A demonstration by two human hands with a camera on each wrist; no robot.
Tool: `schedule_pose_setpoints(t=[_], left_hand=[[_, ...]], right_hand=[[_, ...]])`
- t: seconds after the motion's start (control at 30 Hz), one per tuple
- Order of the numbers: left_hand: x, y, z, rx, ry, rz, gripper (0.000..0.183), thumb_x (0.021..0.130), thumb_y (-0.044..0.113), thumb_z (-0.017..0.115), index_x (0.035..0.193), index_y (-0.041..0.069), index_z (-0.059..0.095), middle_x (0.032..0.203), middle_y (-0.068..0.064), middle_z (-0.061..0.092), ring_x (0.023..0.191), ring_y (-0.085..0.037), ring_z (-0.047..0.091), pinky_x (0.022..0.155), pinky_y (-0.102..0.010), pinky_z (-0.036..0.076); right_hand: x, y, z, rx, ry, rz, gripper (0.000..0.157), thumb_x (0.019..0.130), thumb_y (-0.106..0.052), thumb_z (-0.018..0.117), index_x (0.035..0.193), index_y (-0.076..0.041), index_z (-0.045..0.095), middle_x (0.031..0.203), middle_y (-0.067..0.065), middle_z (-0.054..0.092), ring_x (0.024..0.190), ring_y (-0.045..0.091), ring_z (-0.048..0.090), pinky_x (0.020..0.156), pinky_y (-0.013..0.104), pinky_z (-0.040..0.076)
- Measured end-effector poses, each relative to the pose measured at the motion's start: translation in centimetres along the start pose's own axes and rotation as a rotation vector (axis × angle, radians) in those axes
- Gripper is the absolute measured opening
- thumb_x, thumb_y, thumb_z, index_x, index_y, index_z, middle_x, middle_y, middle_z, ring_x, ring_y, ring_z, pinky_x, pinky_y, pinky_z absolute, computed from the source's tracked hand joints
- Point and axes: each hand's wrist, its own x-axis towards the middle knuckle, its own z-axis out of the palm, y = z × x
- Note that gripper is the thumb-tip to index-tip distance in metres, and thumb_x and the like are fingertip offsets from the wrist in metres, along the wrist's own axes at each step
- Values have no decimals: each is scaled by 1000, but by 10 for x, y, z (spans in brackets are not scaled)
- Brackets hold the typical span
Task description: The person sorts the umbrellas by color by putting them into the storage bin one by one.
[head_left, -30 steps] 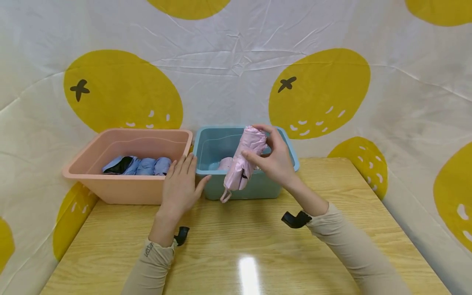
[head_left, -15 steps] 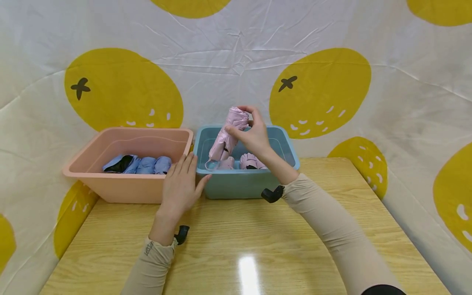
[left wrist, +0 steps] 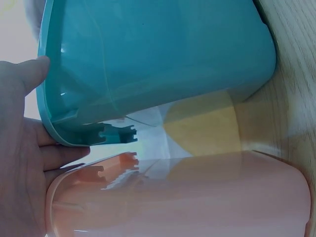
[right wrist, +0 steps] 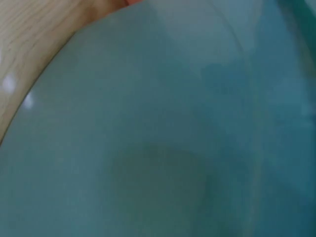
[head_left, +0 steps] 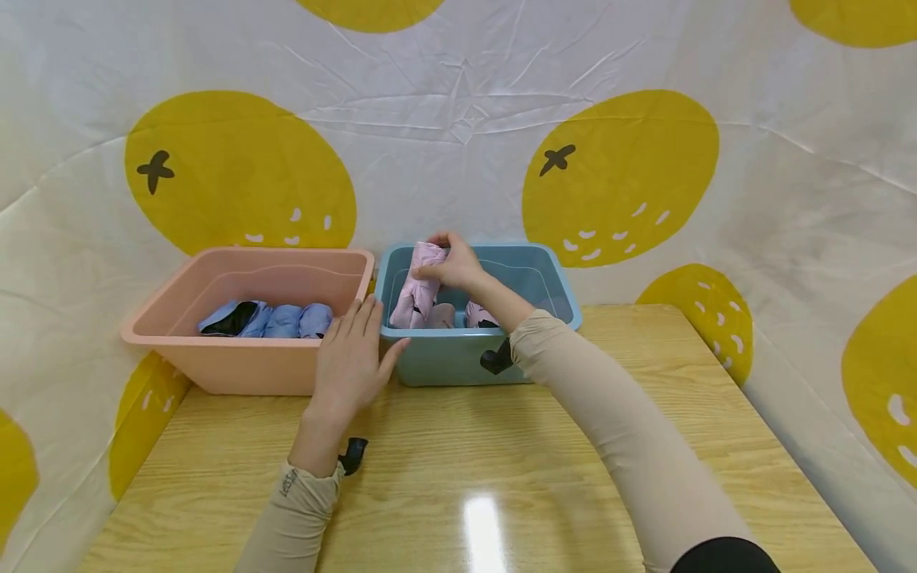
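In the head view my right hand [head_left: 457, 267] grips the upper end of a pink folded umbrella [head_left: 417, 285], tilted inside the left part of the blue bin [head_left: 437, 364]. Beside it in that bin lie another pink roll [head_left: 440, 317] and a pink one with a black mark [head_left: 478, 315], partly behind my wrist. My left hand [head_left: 349, 362] rests with straight fingers over the neighbouring rims of the blue bin and the peach bin [head_left: 236, 368]. The left wrist view shows that hand [left wrist: 19, 148] at both rims. Only the blue bin's wall [right wrist: 148, 113] fills most of the right wrist view.
Several blue rolled bundles [head_left: 285, 321], one showing black, lie in the peach bin. Both bins stand side by side at the back of a wooden table [head_left: 430, 477]. Behind them hangs a pale cloth [head_left: 444, 183] with yellow fruit prints.
My right hand has carried the pink umbrella from in front of the blue bin up over its rim, leftward and down inside. The left hand has stayed in place.
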Motion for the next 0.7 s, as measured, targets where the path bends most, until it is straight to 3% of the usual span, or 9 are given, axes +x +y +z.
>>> schedule_pose_setpoints(t=[0.27,0.53,0.7], left_hand=[[-1,-1,1,7,19,12,81,105,56,52,158,-3,37,165,-21,35,153,-39,31,123,-55,29],[1,-1,0,10,22,11,82,104,56,53,158,-4,38,164,-21,36,153,-39,31,123,-55,29],[3,-2,-3,20,17,22,81,104,55,53,157,-4,38,164,-22,37,153,-39,32,122,-55,29]], right_hand=[[12,18,10,-99,-75,108,67,90,-18,83,145,-6,48,150,16,46,127,32,53,103,47,51],[15,29,17,-144,-192,136,65,97,-18,76,150,-6,42,150,19,46,128,34,54,94,48,58],[17,29,18,-138,-266,198,67,102,-19,69,159,-9,34,156,19,40,137,36,49,101,51,54]])
